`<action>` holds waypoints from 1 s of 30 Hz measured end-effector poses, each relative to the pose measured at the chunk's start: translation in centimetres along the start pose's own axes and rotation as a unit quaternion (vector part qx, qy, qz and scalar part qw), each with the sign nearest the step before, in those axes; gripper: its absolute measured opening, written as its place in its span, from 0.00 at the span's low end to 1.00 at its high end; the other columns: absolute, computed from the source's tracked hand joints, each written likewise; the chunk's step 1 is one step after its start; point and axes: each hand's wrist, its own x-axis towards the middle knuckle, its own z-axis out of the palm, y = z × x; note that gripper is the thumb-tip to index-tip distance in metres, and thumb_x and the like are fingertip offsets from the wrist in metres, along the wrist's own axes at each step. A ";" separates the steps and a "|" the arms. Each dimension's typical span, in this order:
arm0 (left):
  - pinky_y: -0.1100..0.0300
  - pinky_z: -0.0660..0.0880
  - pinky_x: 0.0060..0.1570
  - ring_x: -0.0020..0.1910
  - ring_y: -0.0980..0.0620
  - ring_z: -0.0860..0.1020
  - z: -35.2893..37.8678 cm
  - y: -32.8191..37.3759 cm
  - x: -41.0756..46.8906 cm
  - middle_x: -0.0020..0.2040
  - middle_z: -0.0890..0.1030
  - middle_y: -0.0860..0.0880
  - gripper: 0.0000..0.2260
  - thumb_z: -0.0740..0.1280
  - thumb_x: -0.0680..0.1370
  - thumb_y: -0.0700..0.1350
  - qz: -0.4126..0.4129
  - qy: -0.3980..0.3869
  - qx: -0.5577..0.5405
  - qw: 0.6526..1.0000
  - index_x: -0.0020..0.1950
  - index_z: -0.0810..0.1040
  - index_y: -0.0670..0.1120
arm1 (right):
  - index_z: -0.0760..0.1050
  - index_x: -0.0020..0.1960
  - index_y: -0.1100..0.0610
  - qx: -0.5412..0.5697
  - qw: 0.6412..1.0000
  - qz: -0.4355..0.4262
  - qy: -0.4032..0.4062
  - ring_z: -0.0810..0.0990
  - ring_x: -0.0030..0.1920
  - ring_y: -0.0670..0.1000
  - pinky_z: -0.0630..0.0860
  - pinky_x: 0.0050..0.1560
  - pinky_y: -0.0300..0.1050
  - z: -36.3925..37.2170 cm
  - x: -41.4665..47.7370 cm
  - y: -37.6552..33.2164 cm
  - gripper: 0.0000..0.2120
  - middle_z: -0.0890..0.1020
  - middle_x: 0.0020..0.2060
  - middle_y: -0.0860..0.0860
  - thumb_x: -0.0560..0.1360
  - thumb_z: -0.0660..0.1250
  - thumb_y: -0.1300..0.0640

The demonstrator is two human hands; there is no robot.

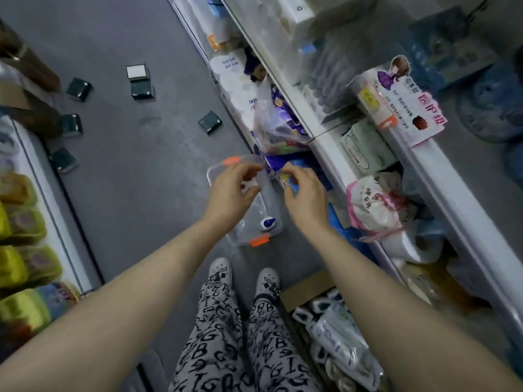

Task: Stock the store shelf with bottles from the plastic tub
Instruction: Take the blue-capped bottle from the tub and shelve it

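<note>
Head view | left hand (pixel 235 190) curled over plastic tub (pixel 218 168), grip unclear | right hand (pixel 304 193) pinches small bottle (pixel 285 179) beside shelf (pixel 325 145) | risk: fingertip pinch slips, bottle drops.

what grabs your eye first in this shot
The left hand and right hand, fingers curled, hang over a clear plastic tub with orange clips on the floor; one blue-capped bottle sits in it. Small dark boxes lie scattered at left, a crowded shelf runs along the right.
</note>
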 end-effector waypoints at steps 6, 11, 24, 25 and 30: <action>0.54 0.78 0.57 0.55 0.54 0.79 2.8 -6.1 3.3 0.56 0.81 0.50 0.18 0.72 0.75 0.38 -0.049 -0.022 -0.019 0.998 0.64 0.78 0.49 | 0.78 0.64 0.56 -0.004 0.998 0.031 -0.059 0.78 0.58 0.54 0.70 0.57 0.41 4.7 2.4 3.5 0.21 0.79 0.58 0.53 0.73 0.66 0.68; 0.56 0.77 0.58 0.55 0.54 0.79 7.1 -12.5 5.1 0.57 0.80 0.51 0.19 0.72 0.75 0.38 -0.085 -0.040 -0.040 0.995 0.65 0.77 0.48 | 0.76 0.67 0.55 0.005 0.994 0.053 -0.093 0.76 0.59 0.49 0.70 0.58 0.38 9.7 3.7 8.5 0.23 0.79 0.59 0.52 0.73 0.69 0.68; 0.58 0.75 0.61 0.61 0.53 0.76 22.0 -29.3 5.4 0.63 0.79 0.49 0.21 0.71 0.76 0.38 -0.172 -0.140 -0.024 0.975 0.69 0.75 0.48 | 0.74 0.68 0.55 -0.037 0.964 0.150 -0.215 0.77 0.62 0.53 0.76 0.62 0.51 25.5 4.3 24.8 0.25 0.78 0.62 0.53 0.72 0.71 0.68; 0.57 0.75 0.61 0.61 0.52 0.76 23.1 -30.4 5.5 0.63 0.79 0.49 0.21 0.71 0.76 0.38 -0.176 -0.143 -0.024 0.974 0.69 0.74 0.48 | 0.74 0.68 0.55 -0.040 0.962 0.153 -0.224 0.77 0.62 0.54 0.76 0.62 0.52 26.5 4.4 25.8 0.26 0.77 0.62 0.54 0.72 0.71 0.68; 0.50 0.75 0.62 0.61 0.50 0.77 28.7 -35.1 6.5 0.64 0.79 0.48 0.23 0.72 0.76 0.38 -0.192 -0.166 -0.021 0.967 0.69 0.74 0.48 | 0.72 0.70 0.56 -0.059 0.949 0.146 -0.275 0.75 0.65 0.56 0.74 0.65 0.53 31.3 5.1 30.6 0.30 0.75 0.66 0.54 0.70 0.71 0.71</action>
